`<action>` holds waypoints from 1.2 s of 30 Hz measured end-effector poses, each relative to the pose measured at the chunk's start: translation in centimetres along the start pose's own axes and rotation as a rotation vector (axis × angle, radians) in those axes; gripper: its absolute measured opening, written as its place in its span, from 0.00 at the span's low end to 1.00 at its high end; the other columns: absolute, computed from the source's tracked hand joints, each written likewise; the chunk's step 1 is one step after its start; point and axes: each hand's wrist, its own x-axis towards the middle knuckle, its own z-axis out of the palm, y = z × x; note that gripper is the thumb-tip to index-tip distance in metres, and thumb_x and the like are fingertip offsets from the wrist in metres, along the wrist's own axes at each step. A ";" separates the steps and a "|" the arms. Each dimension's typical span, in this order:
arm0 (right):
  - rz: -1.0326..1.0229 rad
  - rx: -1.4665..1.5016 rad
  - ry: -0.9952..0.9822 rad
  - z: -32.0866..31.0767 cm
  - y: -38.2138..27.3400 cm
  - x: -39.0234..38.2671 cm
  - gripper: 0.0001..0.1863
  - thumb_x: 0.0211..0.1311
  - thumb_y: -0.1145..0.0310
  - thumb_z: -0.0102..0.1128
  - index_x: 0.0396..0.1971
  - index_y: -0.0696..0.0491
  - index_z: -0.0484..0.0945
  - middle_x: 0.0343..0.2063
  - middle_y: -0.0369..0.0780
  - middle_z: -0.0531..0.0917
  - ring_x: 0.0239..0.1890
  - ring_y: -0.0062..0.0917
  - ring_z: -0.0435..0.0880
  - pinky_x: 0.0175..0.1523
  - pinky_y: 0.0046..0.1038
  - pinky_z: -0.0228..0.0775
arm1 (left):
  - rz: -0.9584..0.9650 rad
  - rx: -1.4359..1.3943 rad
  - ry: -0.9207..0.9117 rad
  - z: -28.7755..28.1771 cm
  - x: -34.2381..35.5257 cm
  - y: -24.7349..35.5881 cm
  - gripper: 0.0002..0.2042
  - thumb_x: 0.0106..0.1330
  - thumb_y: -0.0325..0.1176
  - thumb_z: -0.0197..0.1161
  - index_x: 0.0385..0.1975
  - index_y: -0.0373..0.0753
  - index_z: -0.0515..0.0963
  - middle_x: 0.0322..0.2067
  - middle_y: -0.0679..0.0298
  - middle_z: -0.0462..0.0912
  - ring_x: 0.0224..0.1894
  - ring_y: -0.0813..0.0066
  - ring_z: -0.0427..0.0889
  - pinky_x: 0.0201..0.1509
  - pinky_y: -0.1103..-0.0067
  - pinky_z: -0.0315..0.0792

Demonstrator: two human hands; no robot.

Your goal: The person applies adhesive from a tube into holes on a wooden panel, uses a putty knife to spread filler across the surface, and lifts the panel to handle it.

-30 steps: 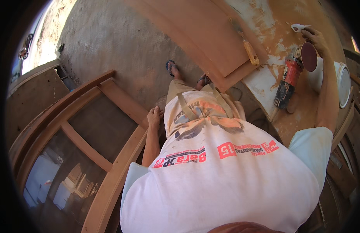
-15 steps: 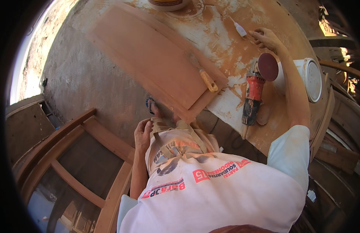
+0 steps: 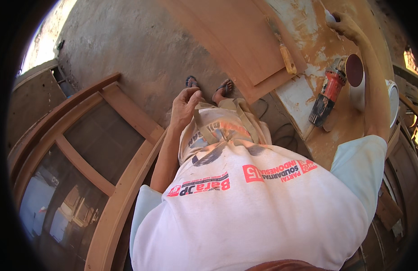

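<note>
My right hand (image 3: 346, 27) is at the far right, closed around a small white squeeze bottle (image 3: 329, 16) with a thin nozzle, above the stained table (image 3: 324, 144). Below that arm lies a red and black angle grinder (image 3: 328, 92) fitted with a dark round sanding disc (image 3: 354, 70). A scraper with a wooden handle (image 3: 288, 59) rests on the brown wood panels (image 3: 245, 40). My left hand (image 3: 185, 106) hangs in front of my waist, its fingers curled and the thumb against them. Whether anything is inside them is hidden.
A wooden frame with dark glass panes (image 3: 105, 122) stands at the left. A white bucket (image 3: 393, 101) lies behind my right forearm, partly covered. A dark cable (image 3: 285, 131) runs on the floor beneath the table's edge.
My right hand has reached the white bottle and closed on it. The view has shifted, so the table and panels now sit farther right and higher. My left hand stays curled.
</note>
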 end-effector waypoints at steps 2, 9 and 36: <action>-0.027 -0.052 0.051 -2.1 -2.2 -1.8 0.25 0.64 0.55 0.65 0.52 0.60 0.79 0.33 0.36 0.82 0.30 0.17 0.77 0.36 0.24 0.69 | 0.016 -0.001 -0.122 1.2 0.3 1.6 0.23 0.72 0.48 0.65 0.52 0.30 0.80 0.45 0.59 0.86 0.49 0.74 0.82 0.54 0.76 0.76; -0.097 0.231 0.314 0.1 -13.4 -16.4 0.20 0.69 0.58 0.66 0.51 0.58 0.79 0.35 0.33 0.82 0.38 0.15 0.79 0.44 0.20 0.70 | 0.104 -0.049 -0.302 6.1 1.3 6.6 0.21 0.68 0.46 0.70 0.44 0.29 0.81 0.34 0.61 0.85 0.38 0.77 0.81 0.43 0.78 0.75; 0.061 0.880 0.296 19.4 -14.7 -30.6 0.15 0.69 0.64 0.66 0.46 0.59 0.80 0.30 0.32 0.82 0.33 0.13 0.76 0.41 0.21 0.71 | 0.056 -0.402 -0.005 9.0 0.0 2.3 0.25 0.79 0.53 0.51 0.42 0.31 0.79 0.32 0.62 0.83 0.30 0.78 0.80 0.36 0.79 0.78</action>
